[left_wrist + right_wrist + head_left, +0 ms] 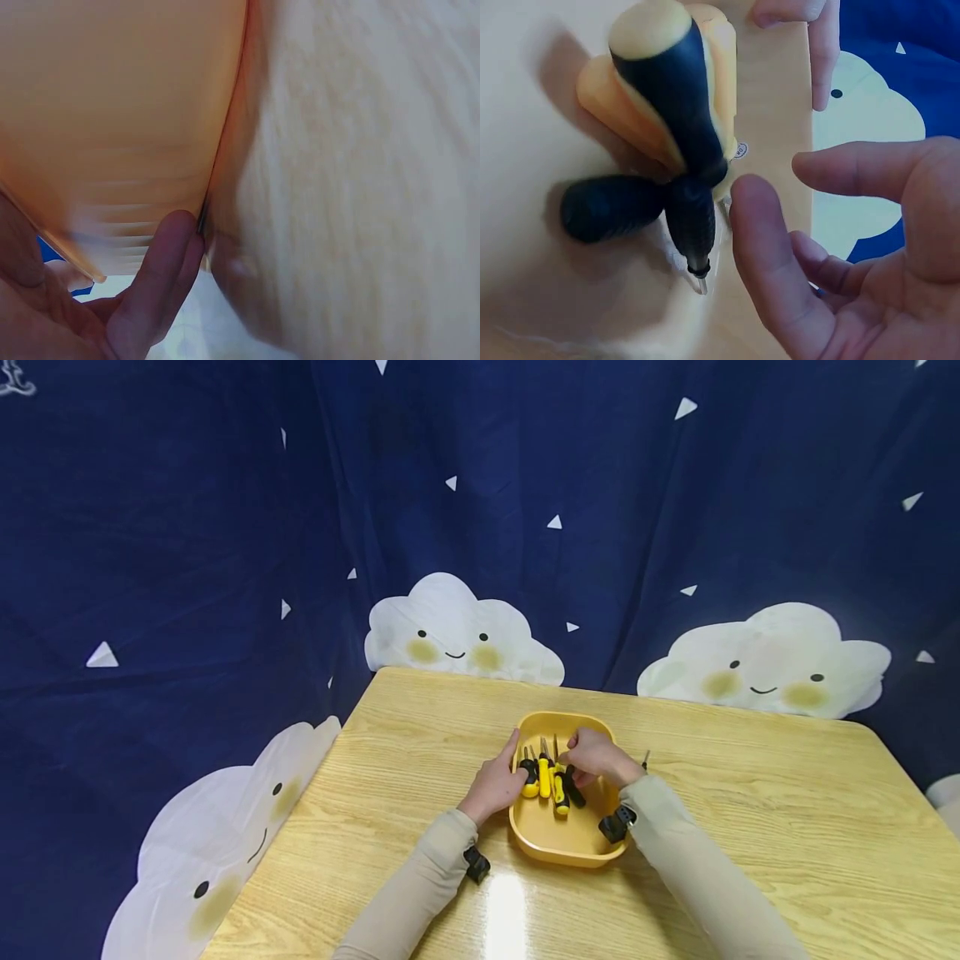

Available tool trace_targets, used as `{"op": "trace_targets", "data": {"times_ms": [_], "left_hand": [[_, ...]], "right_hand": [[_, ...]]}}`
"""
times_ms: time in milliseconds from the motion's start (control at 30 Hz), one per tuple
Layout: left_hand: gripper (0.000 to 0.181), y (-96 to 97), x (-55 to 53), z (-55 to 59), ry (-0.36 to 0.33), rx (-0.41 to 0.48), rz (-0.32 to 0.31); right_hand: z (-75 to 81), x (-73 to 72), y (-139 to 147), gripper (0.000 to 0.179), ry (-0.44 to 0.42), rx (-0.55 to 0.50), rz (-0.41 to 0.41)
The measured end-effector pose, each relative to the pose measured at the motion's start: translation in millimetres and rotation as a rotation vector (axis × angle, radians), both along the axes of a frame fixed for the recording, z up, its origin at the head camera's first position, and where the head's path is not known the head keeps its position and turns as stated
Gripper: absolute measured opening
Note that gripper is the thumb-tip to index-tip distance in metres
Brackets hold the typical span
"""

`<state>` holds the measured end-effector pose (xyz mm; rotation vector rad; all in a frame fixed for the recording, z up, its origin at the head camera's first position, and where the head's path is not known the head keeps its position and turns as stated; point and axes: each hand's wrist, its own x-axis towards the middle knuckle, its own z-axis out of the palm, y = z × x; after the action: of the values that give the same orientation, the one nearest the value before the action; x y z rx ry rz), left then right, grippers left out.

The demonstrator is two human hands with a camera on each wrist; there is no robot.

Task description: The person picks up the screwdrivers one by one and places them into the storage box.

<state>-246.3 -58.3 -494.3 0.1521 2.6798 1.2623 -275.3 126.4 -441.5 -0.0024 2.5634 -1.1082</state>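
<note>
A yellow-orange plastic bin [558, 858] stands on the table with several screwdrivers inside. My left hand [497, 785] grips its left wall, thumb over the rim; in the left wrist view, its fingers [161, 277] lie along the outer wall. Inside the bin, my right hand [596, 756] is beside the screwdrivers. The right wrist view shows its thumb and fingers [761, 247] apart with nothing between them, near a black-and-yellow screwdriver [682, 97] and two black-handled tools. A yellow screwdriver [544, 778] lies further left among the others.
The wooden table [757, 810] extends to both sides of the bin. A thin dark shaft [647, 758] shows just past the right wrist, its rest hidden. Behind the table hangs a dark blue curtain [600, 527] with clouds.
</note>
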Motion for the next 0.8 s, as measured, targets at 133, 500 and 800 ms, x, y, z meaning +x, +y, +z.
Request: {"op": "trace_targets", "data": {"times_ms": [133,500,800], "left_hand": [[0.071,-0.1,-0.2,-0.2,0.011,0.006,-0.001],[0.071,0.1,0.3,-0.4,-0.008,0.018,0.007],[0.071,0.4,0.8,-0.5,0.009,0.014,0.013]], "right_hand": [[0.7,-1.1,0,0.021,0.004,-0.013,-0.003],[11.4,-3.1,3,0.023,-0.019,-0.037,-0.012],[31.7,1.1,8,0.027,0.022,-0.045,0.012]]}}
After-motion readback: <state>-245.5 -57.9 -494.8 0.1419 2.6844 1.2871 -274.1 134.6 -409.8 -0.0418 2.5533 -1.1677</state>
